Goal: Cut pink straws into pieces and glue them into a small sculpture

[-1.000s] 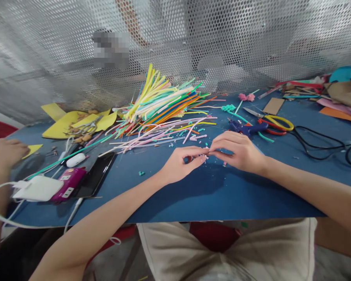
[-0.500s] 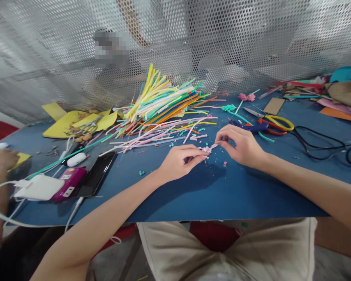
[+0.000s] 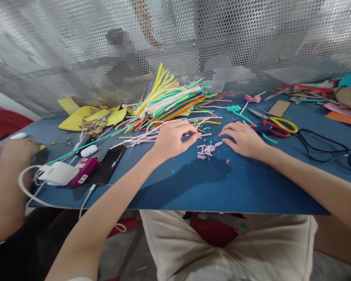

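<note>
Compare with half a second ago: find the left hand [image 3: 175, 136] shifted up and left, away from the lavender pieces [image 3: 209, 149], and see these now lying loose in a small heap on the blue table [image 3: 187, 191], just right of frame centre. Note the right hand [image 3: 242, 139] likewise changed, from pinching a piece to fingers parted (view also turned slightly, with scenery drifting rightward).

Left hand: see thumb and forefinger brought together at the tips, near a lavender strip [image 3: 206, 135]; cannot tell about any grip on it.

Right hand: record as loosely spread, palm down, fingers curved, thumb apart, near the heap's upper right and partly covering a blue tool [image 3: 263, 128].

Find a pink bit [image 3: 227, 160] just right of the heap. Upper centre: note a bundle of coloured strips [image 3: 175, 99]. Upper right: scissors [image 3: 267, 117], turquoise cluster [image 3: 234, 108], pink cluster [image 3: 253, 98]. Left: black phone [image 3: 112, 162], purple box [image 3: 83, 171], white charger [image 3: 58, 173]. Far left: observe a co-worker's hand [image 3: 19, 150].
</note>
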